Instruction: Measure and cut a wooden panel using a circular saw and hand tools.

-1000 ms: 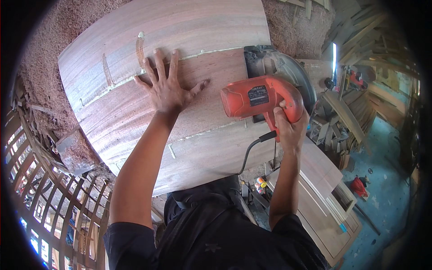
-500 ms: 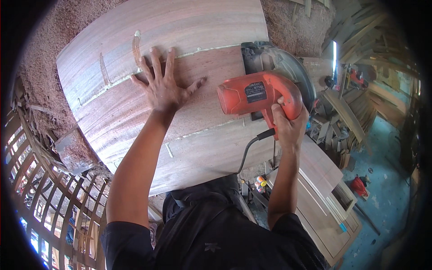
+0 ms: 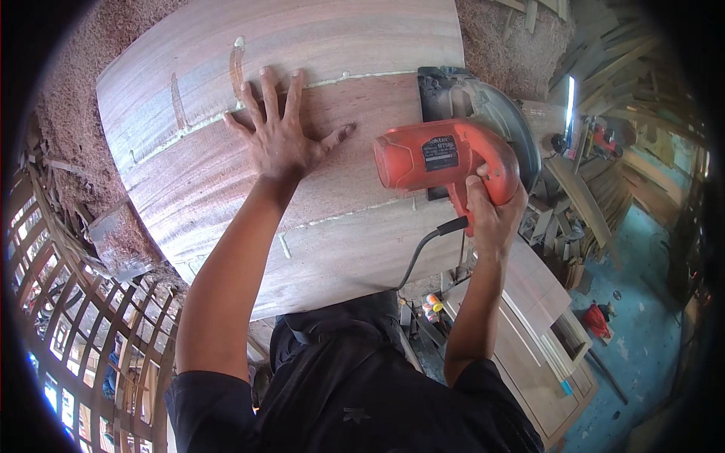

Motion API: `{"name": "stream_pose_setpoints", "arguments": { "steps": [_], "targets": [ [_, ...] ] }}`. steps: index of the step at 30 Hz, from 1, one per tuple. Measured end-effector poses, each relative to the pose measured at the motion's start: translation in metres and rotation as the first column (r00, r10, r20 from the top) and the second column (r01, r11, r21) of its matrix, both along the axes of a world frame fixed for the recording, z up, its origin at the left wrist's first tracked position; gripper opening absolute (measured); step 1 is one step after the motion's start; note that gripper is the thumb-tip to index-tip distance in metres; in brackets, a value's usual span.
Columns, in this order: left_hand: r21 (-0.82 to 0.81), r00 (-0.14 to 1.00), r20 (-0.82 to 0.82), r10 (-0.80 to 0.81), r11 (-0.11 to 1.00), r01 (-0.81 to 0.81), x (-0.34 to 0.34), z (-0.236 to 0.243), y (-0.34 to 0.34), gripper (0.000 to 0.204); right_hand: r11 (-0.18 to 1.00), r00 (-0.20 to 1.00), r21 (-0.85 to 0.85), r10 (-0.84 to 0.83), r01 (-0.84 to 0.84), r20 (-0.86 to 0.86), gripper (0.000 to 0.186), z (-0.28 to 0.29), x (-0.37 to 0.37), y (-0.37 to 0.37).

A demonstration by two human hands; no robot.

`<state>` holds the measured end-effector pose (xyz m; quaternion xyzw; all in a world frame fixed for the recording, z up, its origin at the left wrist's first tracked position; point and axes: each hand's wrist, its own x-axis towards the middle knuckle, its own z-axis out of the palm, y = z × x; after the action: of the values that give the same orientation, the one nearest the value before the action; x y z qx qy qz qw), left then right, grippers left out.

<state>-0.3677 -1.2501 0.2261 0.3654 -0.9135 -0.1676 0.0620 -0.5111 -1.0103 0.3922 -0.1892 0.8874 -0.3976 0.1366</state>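
Note:
A wide wooden panel (image 3: pixel 355 257) lies in front of me, made of boards joined along pale glue seams. My left hand (image 3: pixel 287 147) rests flat on it, fingers spread, holding nothing. At the panel's right edge sits a red circular saw (image 3: pixel 415 158), its dark base plate on the wood and a round guard on its right side. My right hand (image 3: pixel 495 208) is wrapped round the saw's rear handle. From the handle's lower end a black power cord (image 3: pixel 411 264) runs down toward my body. The blade itself is hidden by the saw's body and guard.
Sawdust (image 3: pixel 79 98) is heaped beyond and left of the panel. A slatted lattice (image 3: pixel 91 340) stands at lower left. Stacked wooden panels (image 3: pixel 529 302) lie at lower right, near wood offcuts (image 3: pixel 555 226). A red object (image 3: pixel 596 321) lies on the blue floor (image 3: pixel 627 362).
The saw, both hands and the panel's right edge appear slightly farther right, as the view has shifted. The saw and my left hand keep about the same places on the panel.

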Motion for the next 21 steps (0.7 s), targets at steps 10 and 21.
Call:
{"name": "stream_pose_setpoints", "arguments": {
  "steps": [10,21],
  "targets": [
    [-0.013,1.0,0.021,-0.004,1.0,0.005,0.0,0.002,-0.002,0.125,1.0,1.0,0.015,-0.003,0.002,0.005,0.015,0.001,-0.006,-0.012],
    [0.028,1.0,0.0,-0.003,1.0,0.003,0.0,0.002,-0.003,0.119,0.994,0.993,0.017,-0.111,0.11,0.048,0.017,0.001,-0.003,-0.007]
  ]
}}
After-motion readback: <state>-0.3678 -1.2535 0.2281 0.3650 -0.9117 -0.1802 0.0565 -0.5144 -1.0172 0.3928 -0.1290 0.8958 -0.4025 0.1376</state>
